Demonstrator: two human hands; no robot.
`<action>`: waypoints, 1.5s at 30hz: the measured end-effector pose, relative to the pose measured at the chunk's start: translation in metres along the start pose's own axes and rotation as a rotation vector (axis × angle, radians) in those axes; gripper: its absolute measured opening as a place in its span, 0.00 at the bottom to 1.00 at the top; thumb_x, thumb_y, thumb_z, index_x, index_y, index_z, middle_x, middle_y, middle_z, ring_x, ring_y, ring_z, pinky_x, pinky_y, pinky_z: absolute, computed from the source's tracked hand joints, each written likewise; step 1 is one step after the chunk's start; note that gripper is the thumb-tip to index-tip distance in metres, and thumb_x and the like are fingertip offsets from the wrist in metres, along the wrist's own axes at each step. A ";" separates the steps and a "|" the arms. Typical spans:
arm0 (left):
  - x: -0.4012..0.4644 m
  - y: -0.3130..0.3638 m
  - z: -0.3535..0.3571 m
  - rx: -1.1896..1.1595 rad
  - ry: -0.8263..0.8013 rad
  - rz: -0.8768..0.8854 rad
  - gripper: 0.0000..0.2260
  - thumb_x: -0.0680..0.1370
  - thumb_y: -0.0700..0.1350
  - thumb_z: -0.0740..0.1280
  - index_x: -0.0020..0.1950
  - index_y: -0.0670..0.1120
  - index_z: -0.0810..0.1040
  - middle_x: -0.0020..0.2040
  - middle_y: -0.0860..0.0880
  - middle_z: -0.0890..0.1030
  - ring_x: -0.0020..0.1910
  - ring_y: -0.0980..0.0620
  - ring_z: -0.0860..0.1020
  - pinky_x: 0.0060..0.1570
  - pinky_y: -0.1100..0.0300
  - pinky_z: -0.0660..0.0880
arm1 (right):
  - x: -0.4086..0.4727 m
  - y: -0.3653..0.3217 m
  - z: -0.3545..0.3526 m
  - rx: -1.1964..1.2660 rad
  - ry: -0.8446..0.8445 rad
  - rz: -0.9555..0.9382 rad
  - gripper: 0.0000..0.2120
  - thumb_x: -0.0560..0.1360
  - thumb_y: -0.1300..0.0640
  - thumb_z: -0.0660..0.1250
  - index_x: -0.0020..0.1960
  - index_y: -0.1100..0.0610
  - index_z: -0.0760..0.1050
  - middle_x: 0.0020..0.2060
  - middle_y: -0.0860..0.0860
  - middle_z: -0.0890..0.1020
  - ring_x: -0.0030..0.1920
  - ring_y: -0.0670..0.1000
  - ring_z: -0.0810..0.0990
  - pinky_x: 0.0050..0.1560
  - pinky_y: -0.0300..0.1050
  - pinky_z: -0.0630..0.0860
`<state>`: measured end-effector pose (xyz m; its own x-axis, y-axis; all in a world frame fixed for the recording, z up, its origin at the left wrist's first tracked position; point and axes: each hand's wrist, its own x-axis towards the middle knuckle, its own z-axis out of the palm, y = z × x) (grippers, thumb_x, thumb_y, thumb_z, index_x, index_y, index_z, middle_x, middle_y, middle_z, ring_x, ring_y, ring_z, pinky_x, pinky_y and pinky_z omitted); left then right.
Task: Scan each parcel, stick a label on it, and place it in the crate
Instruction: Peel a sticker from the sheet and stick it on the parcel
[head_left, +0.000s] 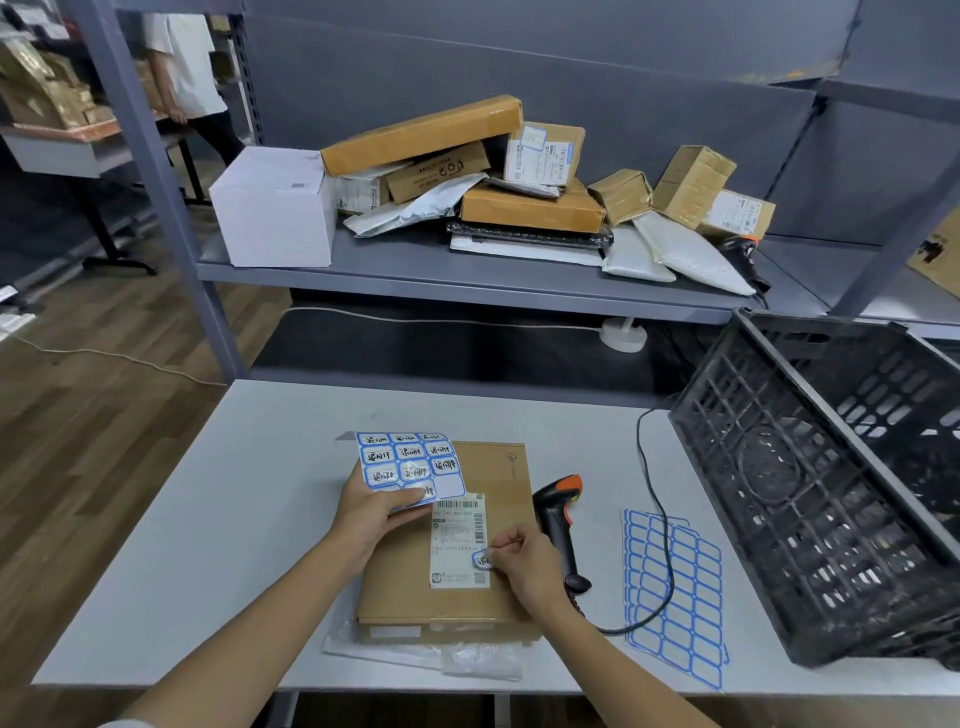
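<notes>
Right hand (524, 564) pinching half-hidden label (481, 559), parcel (447, 597) beneath

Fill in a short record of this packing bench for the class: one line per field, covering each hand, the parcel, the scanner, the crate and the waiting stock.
left hand: left hand holds the sheet of written labels above the parcel
right hand: right hand pinches a blue label onto the shipping slip
parcel: flat brown box lying on the white table
scanner: scanner lying on the table right of the box, unheld
crate: black crate at the table's right, tilted
blank labels: sheets beside the crate
waiting stock: parcels piled on the shelf
</notes>
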<state>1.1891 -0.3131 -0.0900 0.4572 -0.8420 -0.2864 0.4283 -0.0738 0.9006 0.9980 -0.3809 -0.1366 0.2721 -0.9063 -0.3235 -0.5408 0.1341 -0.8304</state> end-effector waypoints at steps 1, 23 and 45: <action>0.000 0.000 0.000 0.004 -0.001 0.002 0.25 0.69 0.26 0.69 0.58 0.50 0.73 0.51 0.47 0.84 0.48 0.46 0.84 0.40 0.53 0.82 | 0.000 0.000 0.001 -0.027 0.004 -0.011 0.08 0.71 0.63 0.71 0.39 0.54 0.73 0.35 0.47 0.79 0.38 0.45 0.78 0.38 0.35 0.72; 0.002 0.000 0.008 0.062 -0.011 0.029 0.24 0.69 0.28 0.71 0.60 0.49 0.73 0.52 0.49 0.84 0.49 0.48 0.84 0.42 0.53 0.82 | -0.043 0.041 -0.002 -0.983 -0.138 -0.628 0.31 0.83 0.46 0.37 0.63 0.52 0.79 0.61 0.48 0.80 0.62 0.47 0.79 0.70 0.49 0.51; -0.007 -0.007 0.045 0.193 -0.163 -0.011 0.26 0.68 0.29 0.73 0.60 0.48 0.73 0.56 0.46 0.83 0.54 0.44 0.82 0.51 0.45 0.80 | -0.003 -0.036 -0.067 0.597 -0.217 -0.027 0.15 0.82 0.44 0.53 0.54 0.49 0.75 0.52 0.47 0.82 0.59 0.47 0.79 0.62 0.40 0.73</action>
<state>1.1476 -0.3306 -0.0797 0.3151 -0.9142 -0.2547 0.2684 -0.1716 0.9479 0.9635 -0.4104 -0.0753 0.4684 -0.8192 -0.3311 -0.0113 0.3691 -0.9293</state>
